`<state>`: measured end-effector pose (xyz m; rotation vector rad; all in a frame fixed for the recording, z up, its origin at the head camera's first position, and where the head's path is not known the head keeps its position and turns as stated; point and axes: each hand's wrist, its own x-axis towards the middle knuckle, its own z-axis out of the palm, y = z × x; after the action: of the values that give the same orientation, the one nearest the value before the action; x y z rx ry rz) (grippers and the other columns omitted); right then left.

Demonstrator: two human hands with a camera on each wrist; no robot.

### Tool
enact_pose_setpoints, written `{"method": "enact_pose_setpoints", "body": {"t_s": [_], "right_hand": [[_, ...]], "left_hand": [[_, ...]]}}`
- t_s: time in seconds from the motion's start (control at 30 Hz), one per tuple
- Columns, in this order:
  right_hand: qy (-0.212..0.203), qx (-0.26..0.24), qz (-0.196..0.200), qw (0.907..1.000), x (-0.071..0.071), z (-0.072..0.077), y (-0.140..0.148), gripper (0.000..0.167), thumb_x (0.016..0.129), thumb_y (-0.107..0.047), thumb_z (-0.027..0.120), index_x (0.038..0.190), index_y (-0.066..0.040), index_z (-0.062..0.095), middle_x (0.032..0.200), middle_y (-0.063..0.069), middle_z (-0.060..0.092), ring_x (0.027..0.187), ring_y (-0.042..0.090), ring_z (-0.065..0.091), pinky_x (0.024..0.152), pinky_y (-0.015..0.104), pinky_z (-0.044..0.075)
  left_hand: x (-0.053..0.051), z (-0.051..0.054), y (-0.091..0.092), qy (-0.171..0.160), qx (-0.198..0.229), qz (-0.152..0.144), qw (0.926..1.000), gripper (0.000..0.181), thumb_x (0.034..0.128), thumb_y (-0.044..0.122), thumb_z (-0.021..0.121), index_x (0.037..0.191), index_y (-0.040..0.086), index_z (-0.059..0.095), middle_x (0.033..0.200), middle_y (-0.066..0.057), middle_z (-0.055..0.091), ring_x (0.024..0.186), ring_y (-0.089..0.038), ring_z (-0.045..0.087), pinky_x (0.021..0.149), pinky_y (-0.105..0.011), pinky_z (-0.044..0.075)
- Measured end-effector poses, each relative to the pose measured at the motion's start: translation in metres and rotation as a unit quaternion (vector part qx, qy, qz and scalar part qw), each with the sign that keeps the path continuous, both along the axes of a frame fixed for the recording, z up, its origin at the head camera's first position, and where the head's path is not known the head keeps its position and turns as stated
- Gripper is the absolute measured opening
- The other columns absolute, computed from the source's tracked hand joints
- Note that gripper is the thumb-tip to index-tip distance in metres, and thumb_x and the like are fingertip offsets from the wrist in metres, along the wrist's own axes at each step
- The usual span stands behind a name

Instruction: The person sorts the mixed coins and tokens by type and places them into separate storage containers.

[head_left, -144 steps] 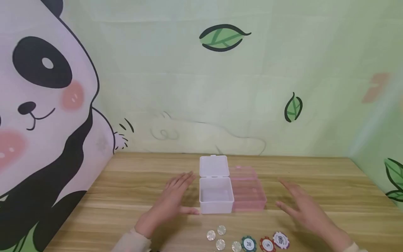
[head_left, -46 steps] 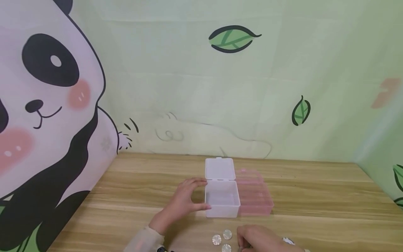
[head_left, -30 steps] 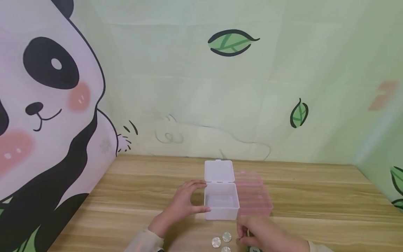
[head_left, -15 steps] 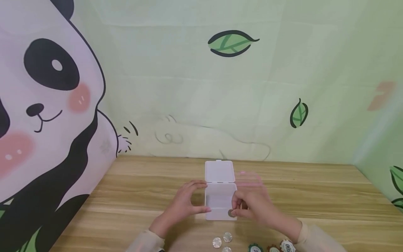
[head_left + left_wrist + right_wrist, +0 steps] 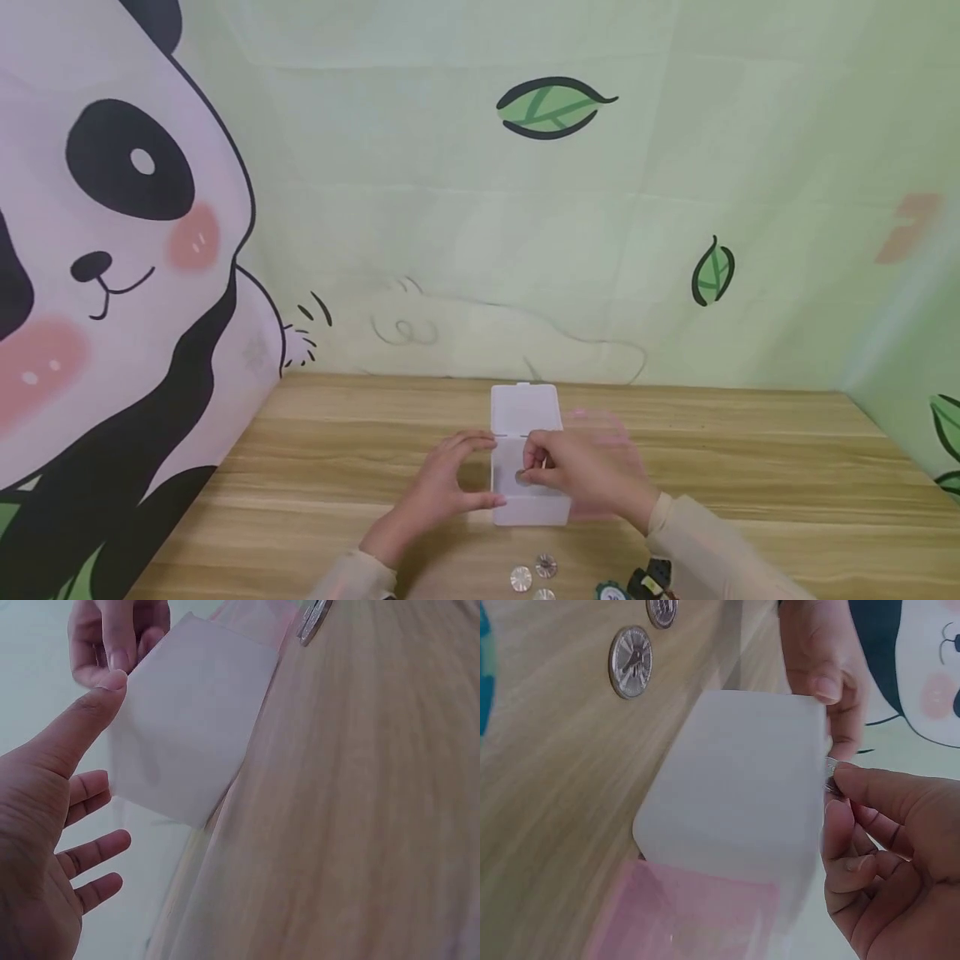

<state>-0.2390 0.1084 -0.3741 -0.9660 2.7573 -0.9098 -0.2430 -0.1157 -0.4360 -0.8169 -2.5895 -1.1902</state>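
Left hand [image 5: 444,483]: grip wide, touching the white box [image 5: 531,512], lower centre
Right hand [image 5: 581,468]: grip pinching a silver coin [image 5: 830,775] over the white box

Soft, muted light covers the pale-green fabric backdrop [image 5: 645,192], with a whitish streak at right; faint shadow lies on the brown wooden tabletop [image 5: 750,467]. The left wrist view is dim, slightly blurred; in the right, a round silver coin [image 5: 631,662] glints.

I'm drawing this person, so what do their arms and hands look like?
The left hand and right hand are bare, without gloves. The sleeves are long and pale cream, and a black gadget shows below the right one.
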Motion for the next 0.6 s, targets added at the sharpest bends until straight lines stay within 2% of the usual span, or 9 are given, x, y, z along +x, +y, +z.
{"method": "enact_pose_setpoints", "body": {"t_s": [0.17,0.3,0.6], "right_hand": [[-0.017,0.010,0.017,0.9996,-0.009,-0.005,-0.012,0.012,0.086,-0.012,0.069,0.080,-0.011,0.059,0.072,-0.007,0.057,0.066,0.002,0.047,0.060,0.016,0.041],[-0.018,0.017,0.029,0.9993,-0.014,-0.009,-0.019,0.012,0.082,-0.007,0.071,0.077,-0.009,0.060,0.070,-0.004,0.059,0.063,0.002,0.048,0.059,0.017,0.043],[-0.007,0.064,0.043,0.9970,-0.024,-0.016,-0.029,0.014,0.079,-0.005,0.072,0.073,-0.010,0.061,0.069,-0.005,0.060,0.063,0.002,0.047,0.059,0.017,0.043]], "left_hand": [[-0.001,0.000,-0.001,-0.005,0.000,-0.002,1.0000,0.068,0.0679,0.035,0.085,0.126,0.011,0.059,0.138,-0.005,0.055,0.132,-0.031,0.046,0.109,-0.058,0.034],[-0.001,-0.001,-0.001,0.000,-0.002,-0.001,1.0000,0.068,0.0677,0.034,0.085,0.126,0.011,0.058,0.137,-0.006,0.055,0.131,-0.031,0.047,0.109,-0.058,0.033],[-0.002,-0.001,-0.001,0.011,0.000,-0.001,0.9999,0.068,0.0668,0.034,0.085,0.126,0.011,0.059,0.136,-0.006,0.057,0.130,-0.030,0.048,0.108,-0.057,0.034]]}}
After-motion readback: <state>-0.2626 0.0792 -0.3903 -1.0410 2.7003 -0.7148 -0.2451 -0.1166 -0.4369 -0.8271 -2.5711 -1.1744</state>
